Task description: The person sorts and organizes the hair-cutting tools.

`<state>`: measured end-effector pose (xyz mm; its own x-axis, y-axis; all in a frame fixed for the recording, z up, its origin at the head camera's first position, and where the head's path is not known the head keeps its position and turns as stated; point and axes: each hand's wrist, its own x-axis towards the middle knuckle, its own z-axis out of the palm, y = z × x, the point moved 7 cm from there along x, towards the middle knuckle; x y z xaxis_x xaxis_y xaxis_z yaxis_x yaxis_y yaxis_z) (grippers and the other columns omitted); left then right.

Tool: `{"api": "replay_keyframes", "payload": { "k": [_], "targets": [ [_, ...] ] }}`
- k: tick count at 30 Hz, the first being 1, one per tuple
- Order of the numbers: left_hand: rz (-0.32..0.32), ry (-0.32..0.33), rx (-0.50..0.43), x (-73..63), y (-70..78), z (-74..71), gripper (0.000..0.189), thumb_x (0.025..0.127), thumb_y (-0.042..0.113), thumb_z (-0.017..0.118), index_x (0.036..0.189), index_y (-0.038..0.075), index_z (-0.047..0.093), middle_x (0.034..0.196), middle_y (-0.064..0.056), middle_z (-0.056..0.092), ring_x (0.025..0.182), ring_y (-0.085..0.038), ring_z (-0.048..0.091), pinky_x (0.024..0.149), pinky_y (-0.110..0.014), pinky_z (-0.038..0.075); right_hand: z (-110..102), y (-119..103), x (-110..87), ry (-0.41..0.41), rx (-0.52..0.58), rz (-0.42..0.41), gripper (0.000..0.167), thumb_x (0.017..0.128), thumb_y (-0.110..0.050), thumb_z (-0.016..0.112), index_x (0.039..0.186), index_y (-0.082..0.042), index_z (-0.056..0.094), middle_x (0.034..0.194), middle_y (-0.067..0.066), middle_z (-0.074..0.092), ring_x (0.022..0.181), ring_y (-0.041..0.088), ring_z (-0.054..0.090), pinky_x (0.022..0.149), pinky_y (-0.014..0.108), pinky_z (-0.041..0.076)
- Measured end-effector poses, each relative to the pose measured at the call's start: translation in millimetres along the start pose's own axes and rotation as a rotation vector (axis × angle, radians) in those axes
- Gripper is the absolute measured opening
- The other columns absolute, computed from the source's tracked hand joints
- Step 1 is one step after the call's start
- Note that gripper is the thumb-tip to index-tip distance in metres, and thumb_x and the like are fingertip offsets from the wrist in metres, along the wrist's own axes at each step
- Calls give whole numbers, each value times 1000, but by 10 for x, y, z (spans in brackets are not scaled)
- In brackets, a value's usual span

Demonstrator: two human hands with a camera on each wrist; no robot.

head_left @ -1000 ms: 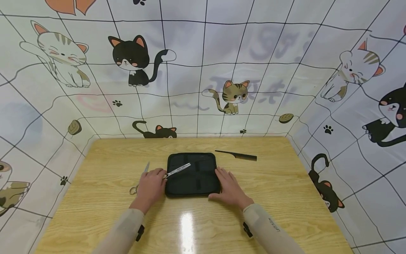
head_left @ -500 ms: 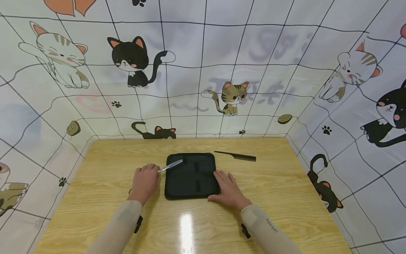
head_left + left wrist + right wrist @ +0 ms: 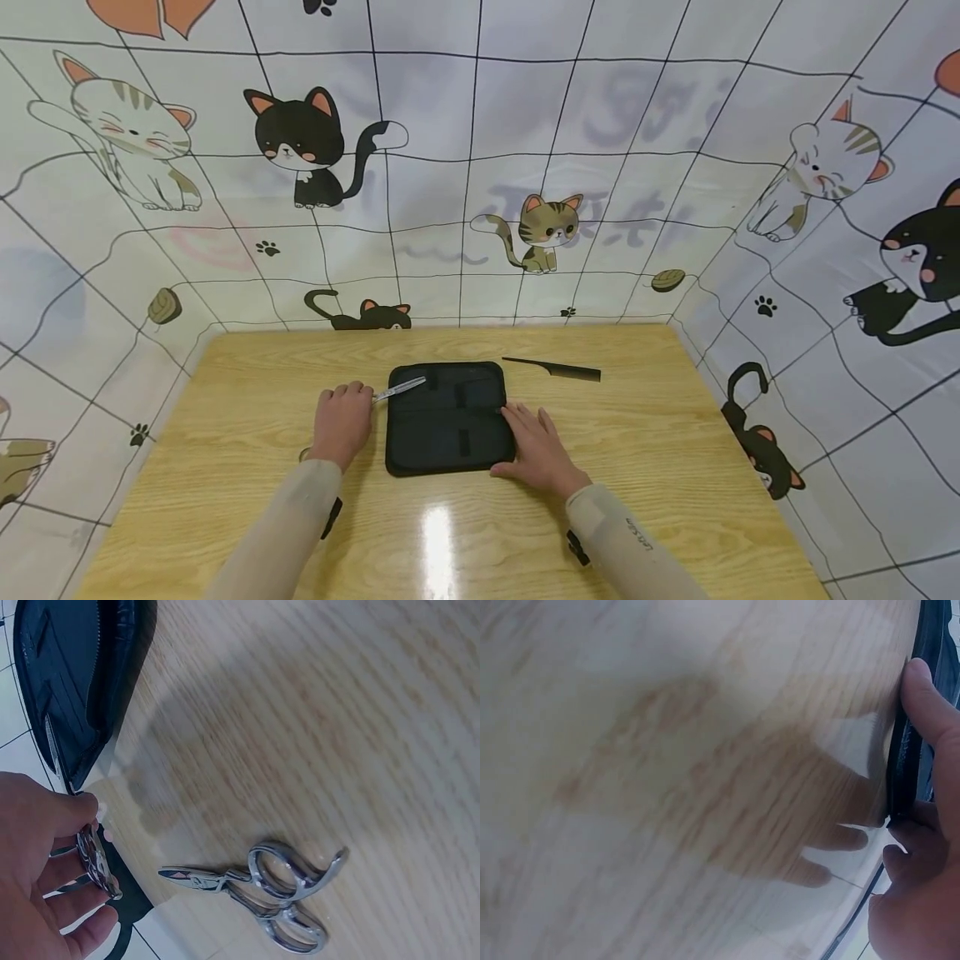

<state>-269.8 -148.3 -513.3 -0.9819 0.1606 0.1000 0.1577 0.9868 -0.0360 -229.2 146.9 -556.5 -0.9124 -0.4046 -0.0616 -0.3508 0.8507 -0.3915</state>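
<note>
My left hand (image 3: 343, 423) holds a pair of silver scissors (image 3: 95, 862) by the finger rings, its fingers curled through and around them. Their closed blades (image 3: 401, 387) point right, overlapping the upper left of a black zippered case (image 3: 420, 442) in the head view. The case lies flat and unfolded, with dark straps and pockets inside. Along its right edge rests my right hand (image 3: 543, 450), fingers extended at the side and thumb by the near corner. A second pair of silver scissors (image 3: 262, 889) lies on the table beside the left hand, mostly hidden by that arm in the head view.
Behind the case to the right, a black rat-tail comb (image 3: 562, 369) lies on the wooden table (image 3: 637, 467). A cloth wall (image 3: 435, 192) printed with cats stands at the back and along both sides.
The left hand has drawn back a little left, pulling the scissors' blades away from the middle of the case. The right hand has stayed at the case's right edge.
</note>
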Motion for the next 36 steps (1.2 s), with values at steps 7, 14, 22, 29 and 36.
{"api": "replay_keyframes", "payload": {
  "k": [7, 14, 22, 29, 36],
  "targets": [
    [42, 7, 36, 79, 66, -20, 19, 97, 15, 59, 113, 9, 67, 122, -12, 65, 111, -32, 62, 90, -50, 49, -2, 8, -4, 7, -18, 16, 101, 76, -59, 74, 153, -11, 29, 159, 7, 31, 149, 29, 26, 121, 57, 8],
    [65, 12, 25, 116, 112, -29, 22, 95, 19, 63, 115, 12, 68, 122, -10, 64, 113, -31, 61, 93, -49, 49, 7, 31, 1, 19, -26, 5, 98, 76, -58, 74, 153, -14, 31, 157, 6, 35, 148, 30, 28, 120, 59, 10],
    [107, 24, -31, 117, 143, -11, 25, 93, 15, 65, 117, 12, 67, 126, -10, 63, 117, -32, 60, 95, -50, 48, -33, 54, -58, 23, -32, -8, 97, 73, -58, 77, 150, -14, 36, 152, 7, 43, 146, 30, 32, 120, 58, 10],
    [164, 20, -97, 88, 174, 12, 25, 91, 8, 66, 117, 9, 66, 127, -11, 62, 118, -33, 58, 96, -52, 50, -28, 51, -151, 15, -46, -83, 107, 72, -64, 74, 154, -12, 28, 153, 9, 36, 143, 30, 31, 119, 59, 9],
    [160, 3, -130, 66, 192, 38, 26, 94, 5, 62, 119, 6, 63, 128, -13, 61, 120, -33, 58, 98, -54, 48, -14, 38, -175, -21, -7, -83, 103, 76, -62, 71, 155, -13, 27, 162, 8, 25, 150, 31, 20, 119, 58, 4]
  ]
}}
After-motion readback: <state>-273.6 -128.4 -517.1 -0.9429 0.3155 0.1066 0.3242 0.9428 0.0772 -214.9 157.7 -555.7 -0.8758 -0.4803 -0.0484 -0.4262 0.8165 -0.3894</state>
